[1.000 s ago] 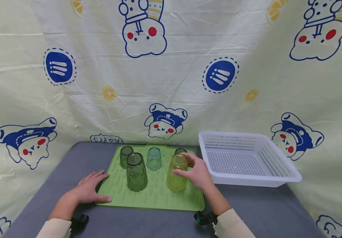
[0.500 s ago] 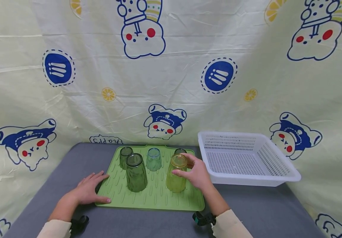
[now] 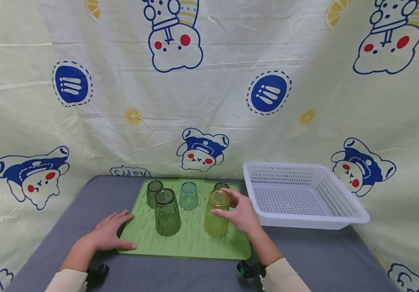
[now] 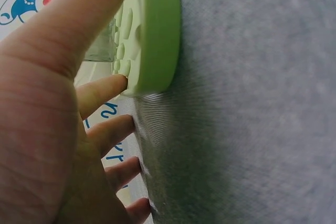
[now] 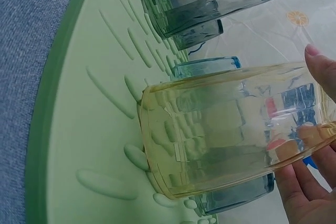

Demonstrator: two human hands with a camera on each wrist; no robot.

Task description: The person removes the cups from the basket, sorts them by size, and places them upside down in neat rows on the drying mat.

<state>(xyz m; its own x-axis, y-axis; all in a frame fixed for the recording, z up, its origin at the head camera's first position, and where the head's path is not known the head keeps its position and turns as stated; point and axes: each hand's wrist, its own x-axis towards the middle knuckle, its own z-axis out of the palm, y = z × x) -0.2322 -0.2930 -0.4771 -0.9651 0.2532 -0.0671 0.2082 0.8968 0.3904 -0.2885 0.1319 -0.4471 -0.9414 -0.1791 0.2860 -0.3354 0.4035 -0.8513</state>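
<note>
My right hand (image 3: 244, 211) holds a tall yellow drinking glass (image 3: 214, 224) between thumb and fingers, near its upper end. This glass stands upside down on the green ribbed drying mat (image 3: 191, 245); the right wrist view shows its rim at the mat's surface. At the mat's left edge rests my left hand (image 3: 104, 234), fingers spread, the thumb (image 4: 79, 19) lying along the front corner. A tall dark green glass (image 3: 167, 219) stands left of the yellow one. Behind are a small dark glass (image 3: 152, 198), a light blue glass (image 3: 189, 198) and another dark glass (image 3: 221, 185), partly hidden.
A white perforated plastic basket (image 3: 304, 221) stands right of the mat, near the back. Grey cloth (image 3: 180, 275) covers the table. A patterned sheet (image 3: 216, 93) hangs behind and at both sides.
</note>
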